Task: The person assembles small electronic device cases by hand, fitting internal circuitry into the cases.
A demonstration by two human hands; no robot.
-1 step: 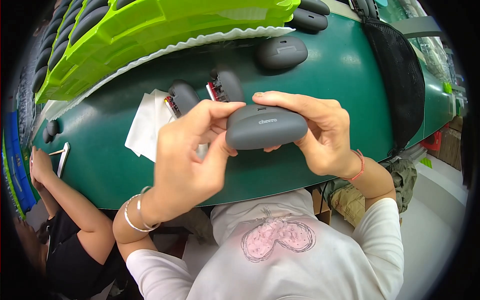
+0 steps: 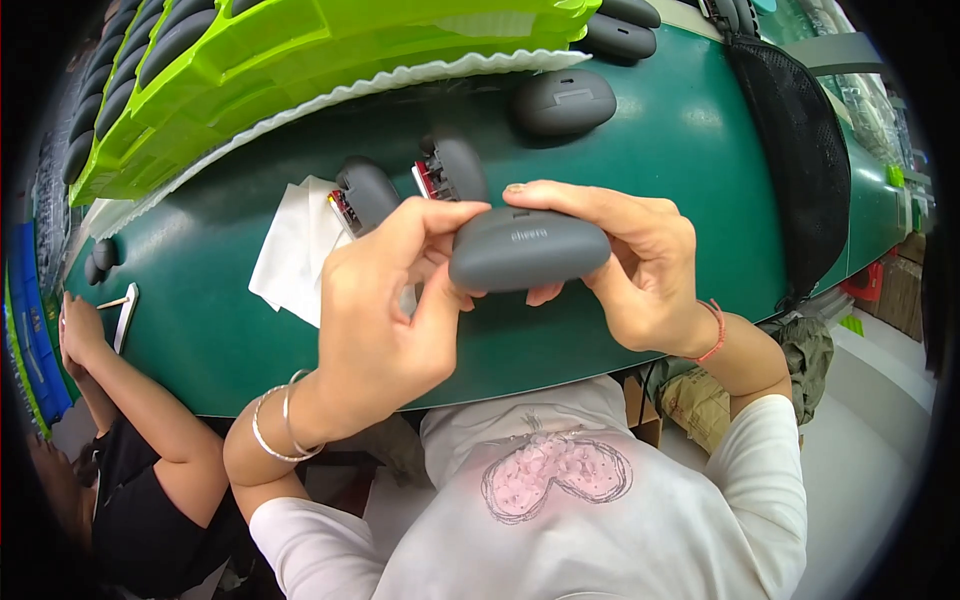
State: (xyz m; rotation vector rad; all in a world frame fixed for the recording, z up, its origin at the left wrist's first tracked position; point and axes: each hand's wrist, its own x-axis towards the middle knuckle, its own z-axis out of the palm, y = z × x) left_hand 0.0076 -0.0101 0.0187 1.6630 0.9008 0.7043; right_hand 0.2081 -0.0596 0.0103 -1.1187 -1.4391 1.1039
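While a white shirt with a pink, dark-outlined pattern fills the near edge, both forearms reach forward, the left wearing silvery bracelets and the right a thin reddish band. The left hand pinches the left end of a dark grey case between thumb and forefinger. The right hand pinches the other end, its forefinger laid along the far edge and its thumb beside the near one; fingertips show beneath the case. Held above the near part of a green table, the smooth, rounded case has its long axis running left to right across the body, almost level, its left end slightly nearer the person. A face with pale lettering points toward the person, and a small slot sits on the far edge. At the left, another person's hand is near a white strip-like piece. Beyond the left hand lie a white cloth and two grey cases with reddish parts showing, one beside the cloth, the other to its right. Farther off, a similar grey case rests alone, a black mesh bag lies rightward, and a bright green tray carries rows of dark grey pieces.
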